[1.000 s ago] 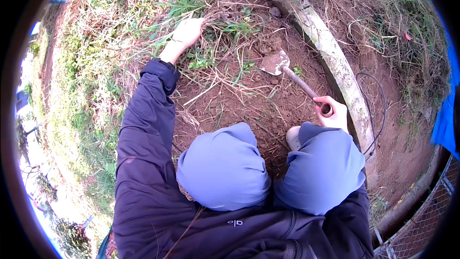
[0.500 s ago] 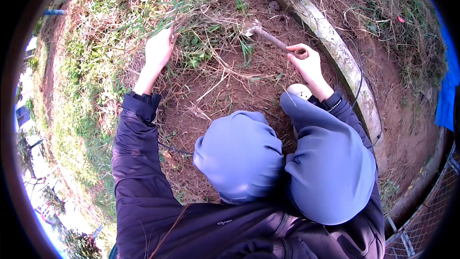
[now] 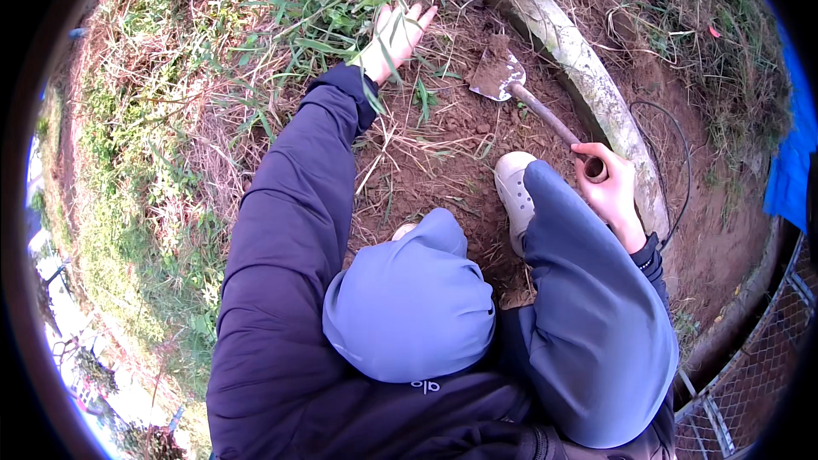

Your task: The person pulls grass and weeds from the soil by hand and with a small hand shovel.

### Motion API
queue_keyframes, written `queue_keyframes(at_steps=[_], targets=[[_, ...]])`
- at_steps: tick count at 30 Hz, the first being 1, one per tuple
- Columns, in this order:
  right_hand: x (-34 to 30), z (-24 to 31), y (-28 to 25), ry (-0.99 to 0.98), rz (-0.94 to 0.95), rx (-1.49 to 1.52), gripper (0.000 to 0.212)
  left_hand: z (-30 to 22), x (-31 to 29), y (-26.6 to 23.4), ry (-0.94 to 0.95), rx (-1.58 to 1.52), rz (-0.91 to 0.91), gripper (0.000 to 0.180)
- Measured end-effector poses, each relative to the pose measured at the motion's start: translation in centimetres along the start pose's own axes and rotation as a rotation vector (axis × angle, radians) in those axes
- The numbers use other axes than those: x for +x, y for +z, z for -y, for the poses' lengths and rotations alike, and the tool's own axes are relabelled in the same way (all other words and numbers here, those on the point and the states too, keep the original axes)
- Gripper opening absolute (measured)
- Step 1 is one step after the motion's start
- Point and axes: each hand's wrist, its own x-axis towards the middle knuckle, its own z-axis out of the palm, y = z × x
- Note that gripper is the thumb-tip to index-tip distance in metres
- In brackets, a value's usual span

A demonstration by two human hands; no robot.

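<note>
My right hand [image 3: 610, 186] is closed round the end of a hand trowel's [image 3: 545, 112] long, hollow-ended handle. Soil clings to its broad whitish blade [image 3: 492, 77], which lies over the bare dirt near a concrete curb. Ahead and to the left, my left hand [image 3: 395, 37] reaches into the edge of the green grass [image 3: 315, 13]. Its fingers are spread and seem to hold nothing; a few blades cross in front of the hand and wrist. Dry stalks [image 3: 409, 140] lie on the reddish soil just nearer than that hand.
The mossy concrete curb [image 3: 588, 77] curves along the right side, with a thin black cable [image 3: 686, 162] beside it. My pale clog [image 3: 514, 192] stands on the soil. A blue sheet [image 3: 788, 149] and wire mesh fence [image 3: 758, 366] lie at far right.
My left hand has moved right and farther out, and its fingers have spread. The right hand has drawn the trowel nearer and to the right; soil now sits on its blade.
</note>
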Motion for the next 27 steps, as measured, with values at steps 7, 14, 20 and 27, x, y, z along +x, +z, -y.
queue_keyframes(at_steps=[7, 14, 20, 27], targets=[[1.3, 0.4, 2.8, -0.138, -0.052, 0.031, 0.020, 5.1, -4.0, -3.3, -0.067, -0.203, 0.091, 0.022], [7.6, -0.8, 11.1, -0.100, -0.079, 0.139, 0.017, 9.0, -9.2, -6.3, -0.338, -0.251, 0.131, 0.021], [9.0, 1.1, 10.3, -0.196, -0.009, 0.084, 0.016, 12.8, -11.6, -3.9, -0.433, -0.311, 0.145, 0.038], [6.3, -1.7, 9.6, -0.233, -0.039, 0.035, 0.021, 13.1, -11.2, -1.3, -0.904, -1.070, -0.075, 0.048]])
